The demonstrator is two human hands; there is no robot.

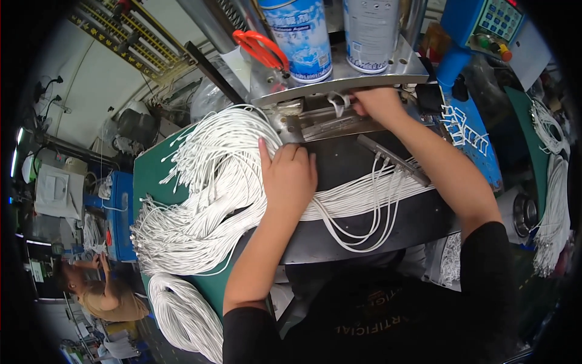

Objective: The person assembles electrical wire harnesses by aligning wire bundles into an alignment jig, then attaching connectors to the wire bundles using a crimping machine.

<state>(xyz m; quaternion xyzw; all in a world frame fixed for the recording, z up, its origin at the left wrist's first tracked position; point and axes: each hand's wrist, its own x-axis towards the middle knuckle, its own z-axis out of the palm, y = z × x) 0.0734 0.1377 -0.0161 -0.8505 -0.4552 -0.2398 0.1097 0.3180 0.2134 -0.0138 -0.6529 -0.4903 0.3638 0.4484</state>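
Note:
My left hand (290,179) lies on a thick bundle of white cables (230,182), palm down, fingers stretched and a little apart. Over the metal mold (333,124) at the back of the black table, my right hand (379,104) has its fingertips closed at a small curved white plastic piece (338,104). The fingertips are partly hidden. A grey metal bar (394,159) lies slantwise on the table to the right, with several white cables looping out of it toward the front. More cables run straight beneath it.
Two spray cans (297,39) and red-handled pliers (260,50) are on the metal ledge above the mold. White plastic frames (464,130) lie on a blue surface at right, below a control box (494,27). A coiled cable bundle (185,312) is front left. Another person (109,294) works far left.

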